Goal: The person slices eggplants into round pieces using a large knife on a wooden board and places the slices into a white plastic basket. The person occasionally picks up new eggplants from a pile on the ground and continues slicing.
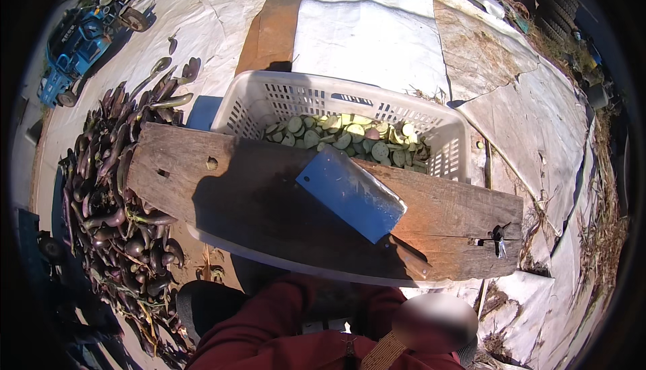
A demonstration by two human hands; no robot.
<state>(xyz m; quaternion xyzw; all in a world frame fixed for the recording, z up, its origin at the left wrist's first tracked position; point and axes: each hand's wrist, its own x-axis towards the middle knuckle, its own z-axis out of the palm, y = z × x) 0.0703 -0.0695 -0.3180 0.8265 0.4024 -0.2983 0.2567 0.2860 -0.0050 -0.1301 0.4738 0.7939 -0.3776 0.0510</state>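
Observation:
Both my hands are out of view; my red sleeves run down beneath the near edge of a wooden board. The board lies across a white plastic crate. On the board rests a cleaver, its broad blade flat on the wood and its wooden handle pointing to the near right. Round pale green slices, which look like sliced eggplant, lie in the crate beyond the board. A dark clip or tie sits at the board's right end.
A large heap of purple eggplants lies at the left, beside the board's end. White sheets cover the ground beyond the crate. A blue three-wheeled vehicle stands at the far left. Dry plant stalks lie along the right side.

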